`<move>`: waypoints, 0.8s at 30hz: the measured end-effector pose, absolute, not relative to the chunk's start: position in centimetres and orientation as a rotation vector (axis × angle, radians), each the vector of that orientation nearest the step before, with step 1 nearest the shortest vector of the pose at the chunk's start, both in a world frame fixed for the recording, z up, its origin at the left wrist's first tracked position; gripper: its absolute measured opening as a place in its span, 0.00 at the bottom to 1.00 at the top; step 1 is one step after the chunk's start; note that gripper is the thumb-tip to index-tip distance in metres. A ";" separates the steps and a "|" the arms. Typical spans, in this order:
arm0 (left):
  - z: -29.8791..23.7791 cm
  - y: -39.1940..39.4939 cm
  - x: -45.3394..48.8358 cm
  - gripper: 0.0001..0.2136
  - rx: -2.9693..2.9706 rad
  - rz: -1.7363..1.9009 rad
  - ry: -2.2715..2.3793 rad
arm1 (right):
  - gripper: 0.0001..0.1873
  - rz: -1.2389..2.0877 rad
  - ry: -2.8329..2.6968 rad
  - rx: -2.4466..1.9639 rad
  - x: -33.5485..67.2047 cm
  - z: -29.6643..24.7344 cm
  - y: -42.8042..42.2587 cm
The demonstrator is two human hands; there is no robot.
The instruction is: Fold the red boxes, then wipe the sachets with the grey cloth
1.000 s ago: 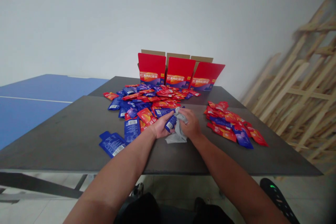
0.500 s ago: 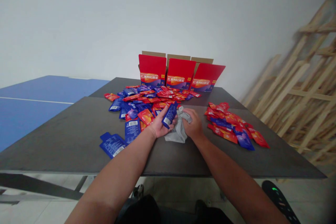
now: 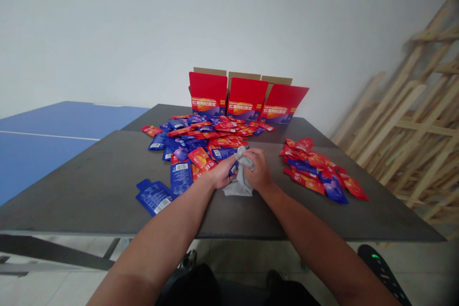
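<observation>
My left hand (image 3: 224, 172) is closed around a blue pouch (image 3: 234, 168), which is mostly covered by a cloth and my fingers. Bunched in my right hand (image 3: 258, 168) is a grey cloth (image 3: 241, 182); its upper part presses over the pouch and its lower end hangs to the tabletop. Just left and behind my hands lies a heap of red and blue pouches (image 3: 202, 158). One blue pouch (image 3: 155, 197) rests apart, near my left forearm. To the right of my right hand is a smaller pile of red and blue pouches (image 3: 315, 168).
Three red cartons (image 3: 247, 93) with raised flaps stand in a row at the back of the dark table (image 3: 107, 177). A blue table (image 3: 46, 153) with a white line adjoins on the left. Wooden frames (image 3: 405, 129) lean at the right.
The cloth in my right hand has come left onto the pouch and now covers most of it. The pouch in my left hand was in plain sight before. Both piles look unchanged.
</observation>
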State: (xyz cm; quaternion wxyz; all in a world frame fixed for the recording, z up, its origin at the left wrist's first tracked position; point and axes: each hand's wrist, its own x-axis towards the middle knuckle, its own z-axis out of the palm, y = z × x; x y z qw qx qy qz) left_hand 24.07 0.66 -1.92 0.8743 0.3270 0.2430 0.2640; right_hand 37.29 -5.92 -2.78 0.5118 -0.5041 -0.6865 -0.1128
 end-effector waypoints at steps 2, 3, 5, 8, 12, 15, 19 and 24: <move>-1.6 0.6 23.9 0.11 0.793 0.509 0.465 | 0.18 -0.274 -1.500 -1.264 37.8 -2.8 -5.6; -1.5 0.6 23.7 0.12 0.837 0.482 0.454 | 0.16 -0.268 -1.430 -1.289 38.0 -2.8 -5.4; -1.3 0.6 23.4 0.12 0.858 0.433 0.454 | 0.13 -0.238 -1.305 -1.339 38.5 -2.9 -4.9; -1.0 0.7 23.0 0.12 0.812 0.394 0.471 | 0.12 -0.141 -1.177 -1.423 39.3 -3.4 -4.2; -0.7 1.2 22.8 0.13 0.720 0.496 0.443 | 0.13 -0.051 -1.085 -1.481 40.1 -3.9 -3.7; -0.6 2.0 22.9 0.13 0.602 0.679 0.505 | 0.13 -0.103 -1.113 -1.436 40.2 -3.4 -4.1; -0.9 2.9 23.2 0.07 0.479 0.804 0.517 | 0.13 -0.202 -1.441 -1.252 39.7 -2.6 -5.4; -1.0 2.7 23.4 0.09 0.473 0.795 0.453 | 0.19 -0.223 -2.024 -0.957 38.8 -2.8 -5.9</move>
